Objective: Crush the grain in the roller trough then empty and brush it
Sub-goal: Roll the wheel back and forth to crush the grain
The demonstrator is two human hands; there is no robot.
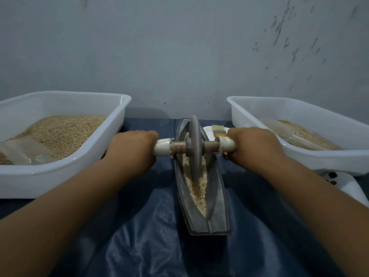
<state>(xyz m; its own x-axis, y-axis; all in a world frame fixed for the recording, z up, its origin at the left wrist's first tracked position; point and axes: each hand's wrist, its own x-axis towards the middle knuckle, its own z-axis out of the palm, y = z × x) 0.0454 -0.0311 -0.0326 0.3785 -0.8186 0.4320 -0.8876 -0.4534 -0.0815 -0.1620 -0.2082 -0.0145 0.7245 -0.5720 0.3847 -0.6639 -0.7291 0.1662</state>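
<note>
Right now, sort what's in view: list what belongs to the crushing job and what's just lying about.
In the job:
- roller wheel, gripped by left hand and right hand
- trough
- grain in the trough
- brush, for later

Lying about:
- left tub of grain, with a clear scoop
- right tub of grain
- blue sheet underneath

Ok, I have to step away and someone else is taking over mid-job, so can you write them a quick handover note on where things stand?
Left hand and right hand each grip one end of the roller's axle, fingers curled round the white-wrapped handles.
The roller wheel stands in the trough, which lies on the blue sheet and holds coarse grain.
The brush lies behind the right hand. A grain tub stands on each side.
Done: crushing under way.
Left: finish crushing, empty the trough, brush it.
</note>
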